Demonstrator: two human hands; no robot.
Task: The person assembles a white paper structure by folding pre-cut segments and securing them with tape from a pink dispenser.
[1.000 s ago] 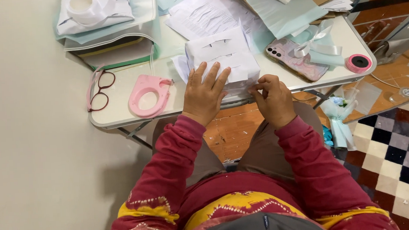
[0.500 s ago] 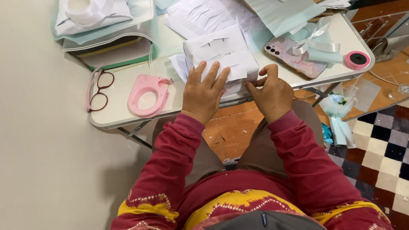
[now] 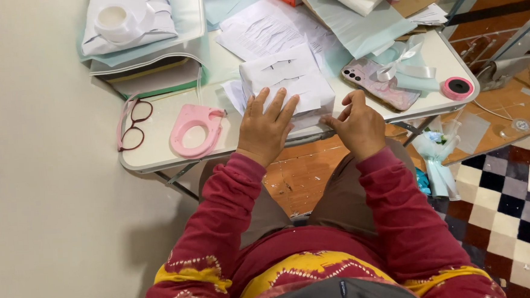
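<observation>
- A small white folding table (image 3: 156, 157) stands against a plain pale wall, with a wooden floor and checkered tiles beyond its right edge; papers and packets crowd its far side.
- Near the left edge lie dark-rimmed glasses (image 3: 132, 123), and just beside them a pink ring-shaped tape dispenser (image 3: 195, 129) at the near edge.
- The left hand (image 3: 268, 127) lies flat, fingers spread, pressing down on a white paper-wrapped bundle (image 3: 288, 81) at the middle of the near edge; it clasps nothing.
- The right hand (image 3: 357, 123) pinches narrowly at the bundle's near right corner, thumb and forefinger closed on a flap or a strip; which one is too small to tell.
- The bundle looks largely wrapped already, so the work seems late, with that corner left to finish.
- Toward the right edge rest a phone in a patterned case (image 3: 375, 83), a pale ribbon (image 3: 407, 69), and a pink tape roll (image 3: 457, 87) at the corner.
</observation>
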